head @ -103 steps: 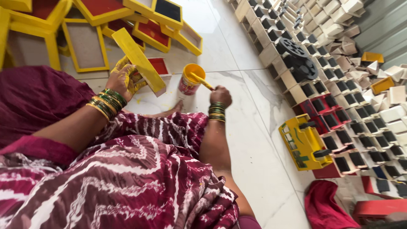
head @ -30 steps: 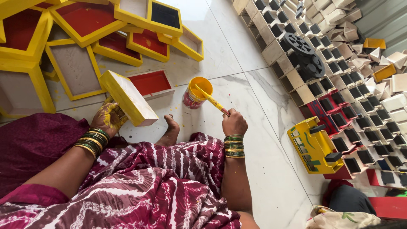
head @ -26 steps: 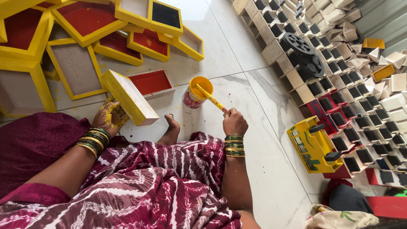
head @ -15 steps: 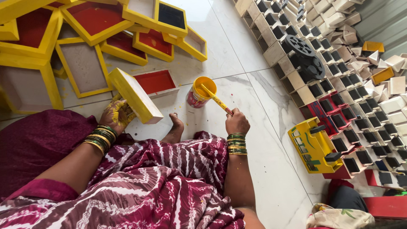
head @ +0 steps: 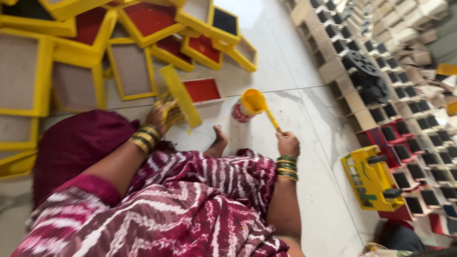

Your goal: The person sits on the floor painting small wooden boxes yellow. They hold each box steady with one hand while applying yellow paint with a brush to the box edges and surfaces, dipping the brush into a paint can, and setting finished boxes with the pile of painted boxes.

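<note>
My left hand [head: 163,115], smeared with yellow paint, grips a small wooden box [head: 180,95] with yellow-painted sides, tilted on edge above the floor. My right hand [head: 288,143] holds a yellow-coated brush [head: 271,119] whose tip dips into a paint can [head: 247,105] full of yellow paint standing on the white floor. A red-bottomed box [head: 203,90] lies flat just behind the held one. My bare foot [head: 219,141] rests between the two hands.
Several yellow-rimmed boxes [head: 133,71] with red or plain insides lie at the back left. Rows of unpainted and red compartment boxes [head: 409,95] fill the right side. A yellow toy-like piece [head: 369,178] sits at the right. White marble floor [head: 295,62] lies between them.
The view has shifted and blurred. The held box has turned more edge-on in my left hand. The brush stays in the paint can, my right hand slightly lower.
</note>
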`<state>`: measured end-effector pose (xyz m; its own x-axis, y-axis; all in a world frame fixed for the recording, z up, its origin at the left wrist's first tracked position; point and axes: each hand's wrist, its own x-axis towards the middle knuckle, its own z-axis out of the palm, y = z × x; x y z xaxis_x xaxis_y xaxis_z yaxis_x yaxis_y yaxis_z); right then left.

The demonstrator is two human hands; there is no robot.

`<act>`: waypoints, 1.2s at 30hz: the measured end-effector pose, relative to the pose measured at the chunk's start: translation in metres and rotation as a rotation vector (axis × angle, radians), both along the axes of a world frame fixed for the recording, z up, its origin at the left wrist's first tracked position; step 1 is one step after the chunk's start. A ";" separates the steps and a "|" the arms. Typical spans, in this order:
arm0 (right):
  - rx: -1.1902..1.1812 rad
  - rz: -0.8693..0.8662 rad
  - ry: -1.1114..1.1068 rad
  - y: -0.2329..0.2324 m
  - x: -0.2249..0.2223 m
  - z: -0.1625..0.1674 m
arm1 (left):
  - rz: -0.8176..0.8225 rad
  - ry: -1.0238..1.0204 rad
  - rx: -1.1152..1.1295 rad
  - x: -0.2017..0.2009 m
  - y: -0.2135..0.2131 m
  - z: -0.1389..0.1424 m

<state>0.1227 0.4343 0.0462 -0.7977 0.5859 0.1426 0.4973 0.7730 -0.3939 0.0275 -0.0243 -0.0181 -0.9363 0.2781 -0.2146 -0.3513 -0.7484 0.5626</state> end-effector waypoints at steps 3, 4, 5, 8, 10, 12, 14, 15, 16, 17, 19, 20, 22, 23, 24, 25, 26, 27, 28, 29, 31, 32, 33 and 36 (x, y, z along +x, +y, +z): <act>-0.194 0.023 0.097 0.005 0.000 -0.002 | 0.017 0.117 -0.029 -0.022 0.005 0.012; -0.386 0.004 0.127 0.003 0.000 -0.001 | 0.024 0.182 -0.037 -0.027 0.005 0.016; -0.578 -0.016 0.159 0.002 0.000 0.000 | 0.032 0.151 -0.037 -0.030 0.006 0.018; -0.884 -0.031 0.239 -0.003 0.001 0.006 | 0.049 0.121 -0.102 -0.034 0.007 0.021; -0.869 -0.036 0.254 -0.006 0.004 0.010 | 0.059 0.188 -0.226 -0.031 0.008 0.021; -0.859 -0.021 0.264 -0.009 0.008 0.012 | 0.029 0.149 -0.251 -0.031 0.009 0.020; -0.859 0.029 0.277 -0.012 0.006 0.015 | 0.028 0.133 -0.301 -0.030 0.010 0.017; -0.836 0.080 0.257 -0.014 0.005 0.016 | 0.041 0.136 -0.338 -0.030 0.012 0.014; -0.814 0.133 0.236 -0.020 0.003 0.016 | 0.056 0.138 -0.376 -0.030 0.012 0.011; -0.791 0.186 0.213 -0.026 0.001 0.016 | 0.076 0.149 -0.381 -0.031 0.013 0.008; -0.682 0.300 0.147 -0.045 -0.003 0.016 | 0.122 0.166 -0.394 -0.033 0.015 0.003; -0.627 0.357 0.113 -0.057 -0.004 0.015 | 0.101 0.126 -0.375 -0.033 0.013 0.002; -0.568 0.438 0.105 -0.084 -0.006 0.015 | 0.058 0.051 -0.336 -0.035 0.015 0.002; -0.538 0.475 0.105 -0.098 -0.007 0.016 | 0.078 0.030 -0.322 -0.035 0.015 0.002; -0.525 0.492 0.110 -0.113 -0.007 0.018 | 0.094 0.008 -0.309 -0.034 0.016 0.003; -0.511 0.509 0.118 -0.127 -0.007 0.021 | 0.104 0.014 -0.314 -0.033 0.016 0.004; -0.498 0.526 0.129 -0.141 -0.009 0.025 | 0.108 0.074 -0.353 -0.032 0.016 0.005; -0.463 0.593 0.187 -0.154 -0.010 0.031 | 0.105 0.121 -0.385 -0.031 0.016 0.006; -0.428 0.658 0.242 -0.166 -0.008 0.038 | 0.109 0.177 -0.422 -0.030 0.016 0.007; -0.391 0.723 0.297 -0.176 -0.007 0.045 | 0.100 0.235 -0.471 -0.029 0.017 0.007; -0.272 0.682 0.259 -0.195 -0.006 0.061 | 0.101 0.362 -0.575 -0.030 0.018 0.006; -0.214 0.660 0.239 -0.203 -0.006 0.069 | 0.103 0.433 -0.647 -0.030 0.018 0.006; -0.162 0.674 0.247 -0.211 -0.006 0.076 | 0.114 0.514 -0.725 -0.030 0.018 0.005; -0.030 0.698 0.246 -0.228 -0.010 0.091 | 0.164 0.753 -1.006 -0.029 0.017 0.005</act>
<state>0.1126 0.2061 0.1370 -0.9330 -0.0392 0.3577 -0.2112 0.8644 -0.4563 -0.0010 -0.0069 -0.0128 -0.9261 0.1720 0.3358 0.3582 0.1208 0.9258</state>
